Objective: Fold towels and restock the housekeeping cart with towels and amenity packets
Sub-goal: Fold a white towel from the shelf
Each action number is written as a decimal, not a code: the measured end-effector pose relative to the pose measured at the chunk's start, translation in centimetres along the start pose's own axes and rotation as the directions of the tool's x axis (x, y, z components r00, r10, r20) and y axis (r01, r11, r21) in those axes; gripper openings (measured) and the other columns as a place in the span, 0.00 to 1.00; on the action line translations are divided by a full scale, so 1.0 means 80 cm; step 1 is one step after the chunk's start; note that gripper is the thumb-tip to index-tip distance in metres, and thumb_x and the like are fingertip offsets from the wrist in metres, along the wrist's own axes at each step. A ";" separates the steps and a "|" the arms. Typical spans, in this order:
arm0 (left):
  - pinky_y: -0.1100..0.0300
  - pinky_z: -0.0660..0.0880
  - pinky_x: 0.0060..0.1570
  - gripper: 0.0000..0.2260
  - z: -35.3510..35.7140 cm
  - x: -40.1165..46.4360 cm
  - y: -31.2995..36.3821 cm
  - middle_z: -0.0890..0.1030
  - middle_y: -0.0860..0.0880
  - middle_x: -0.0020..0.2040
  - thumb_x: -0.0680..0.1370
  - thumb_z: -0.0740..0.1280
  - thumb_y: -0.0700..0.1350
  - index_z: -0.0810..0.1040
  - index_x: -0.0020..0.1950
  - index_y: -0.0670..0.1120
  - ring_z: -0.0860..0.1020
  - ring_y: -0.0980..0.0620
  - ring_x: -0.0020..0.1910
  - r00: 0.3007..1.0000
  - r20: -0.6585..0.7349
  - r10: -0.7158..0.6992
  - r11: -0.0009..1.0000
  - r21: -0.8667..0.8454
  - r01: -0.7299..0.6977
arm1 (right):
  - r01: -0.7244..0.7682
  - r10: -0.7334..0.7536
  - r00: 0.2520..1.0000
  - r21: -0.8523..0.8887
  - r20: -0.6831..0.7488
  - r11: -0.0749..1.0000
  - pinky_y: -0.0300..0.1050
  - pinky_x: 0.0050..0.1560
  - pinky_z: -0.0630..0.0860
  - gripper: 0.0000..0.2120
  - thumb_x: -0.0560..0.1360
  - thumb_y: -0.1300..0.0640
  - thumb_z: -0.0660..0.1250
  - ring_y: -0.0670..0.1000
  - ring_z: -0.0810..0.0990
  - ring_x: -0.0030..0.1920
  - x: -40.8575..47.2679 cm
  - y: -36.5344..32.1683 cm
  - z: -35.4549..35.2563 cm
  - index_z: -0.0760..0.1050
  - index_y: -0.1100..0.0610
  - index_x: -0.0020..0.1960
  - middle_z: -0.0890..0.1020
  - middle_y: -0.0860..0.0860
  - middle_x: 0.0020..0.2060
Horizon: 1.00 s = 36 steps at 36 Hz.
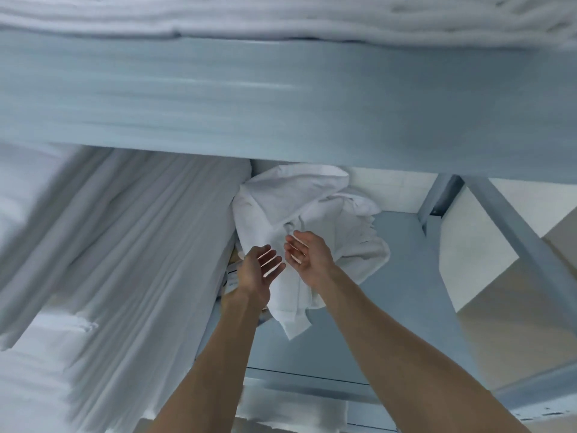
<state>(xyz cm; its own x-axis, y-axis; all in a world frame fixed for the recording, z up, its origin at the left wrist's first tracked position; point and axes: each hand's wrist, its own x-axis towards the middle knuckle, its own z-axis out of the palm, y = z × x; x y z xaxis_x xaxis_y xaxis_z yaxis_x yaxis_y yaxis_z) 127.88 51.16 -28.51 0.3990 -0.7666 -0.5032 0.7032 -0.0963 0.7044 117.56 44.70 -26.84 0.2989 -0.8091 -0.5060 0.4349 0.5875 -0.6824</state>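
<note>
A crumpled white towel (299, 207) lies heaped on the middle shelf (406, 307) of a grey cart, under the upper shelf. My left hand (259, 267) reaches in over the towel's lower left edge with its fingers straight and spread, holding nothing. My right hand (307, 251) hovers just to the right of it, palm turned inward, fingers loosely extended over the towel. Whether either hand touches the cloth I cannot tell.
The blurred grey upper shelf edge (281, 101) spans the view, with folded white linen (281, 17) on top. A tall stack of white folded linen (125, 245) fills the shelf's left side. A grey upright post (512, 232) stands at right, beige floor behind it.
</note>
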 end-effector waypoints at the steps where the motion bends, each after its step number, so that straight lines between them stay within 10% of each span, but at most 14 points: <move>1: 0.52 0.80 0.46 0.07 -0.001 0.006 -0.001 0.80 0.41 0.49 0.81 0.62 0.40 0.78 0.51 0.39 0.80 0.44 0.47 1.000 -0.013 0.017 0.999 0.029 -0.016 | 0.014 -0.014 1.000 -0.035 -0.008 0.999 0.46 0.44 0.79 0.04 0.78 0.61 0.66 0.54 0.81 0.43 0.005 0.001 0.000 0.77 0.59 0.45 0.83 0.56 0.45; 7: 0.50 0.73 0.60 0.11 -0.001 0.041 -0.010 0.78 0.48 0.61 0.78 0.64 0.39 0.81 0.58 0.47 0.74 0.48 0.58 0.987 -0.071 0.143 0.937 0.331 -0.112 | 0.146 -0.153 0.988 -0.300 0.000 0.943 0.49 0.50 0.82 0.11 0.78 0.65 0.64 0.56 0.80 0.47 0.036 -0.009 0.014 0.75 0.60 0.60 0.79 0.57 0.46; 16: 0.53 0.68 0.63 0.13 -0.010 0.029 -0.029 0.79 0.49 0.61 0.80 0.66 0.41 0.79 0.64 0.44 0.74 0.47 0.63 0.997 0.079 0.024 0.929 0.366 -0.051 | 0.058 -0.026 0.987 -0.205 0.156 0.977 0.52 0.52 0.81 0.24 0.78 0.65 0.66 0.58 0.79 0.59 0.067 -0.014 0.058 0.65 0.54 0.71 0.77 0.53 0.51; 21: 0.48 0.66 0.70 0.15 -0.027 0.019 -0.031 0.74 0.48 0.69 0.82 0.61 0.43 0.75 0.69 0.44 0.70 0.48 0.69 0.988 0.148 0.040 0.929 0.360 -0.092 | 0.062 -0.062 0.996 0.011 0.062 0.998 0.50 0.61 0.78 0.03 0.77 0.68 0.67 0.58 0.80 0.56 0.077 -0.013 0.059 0.75 0.65 0.50 0.77 0.57 0.49; 36: 0.38 0.73 0.65 0.18 0.022 -0.001 -0.014 0.76 0.40 0.66 0.80 0.67 0.49 0.72 0.67 0.44 0.77 0.41 0.64 0.981 0.182 -0.061 0.996 0.081 0.047 | 0.071 -0.034 0.991 0.286 -0.133 0.956 0.37 0.40 0.77 0.04 0.75 0.69 0.65 0.50 0.74 0.38 -0.002 -0.037 -0.019 0.74 0.63 0.44 0.75 0.56 0.40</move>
<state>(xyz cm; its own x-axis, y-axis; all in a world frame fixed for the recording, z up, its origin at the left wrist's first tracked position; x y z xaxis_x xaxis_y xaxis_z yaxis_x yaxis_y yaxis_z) 126.03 50.20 -28.33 0.2414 -0.8621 -0.4455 0.6715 -0.1830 0.7180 114.95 43.09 -25.55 0.1686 -0.8192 -0.5482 0.6799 0.4994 -0.5370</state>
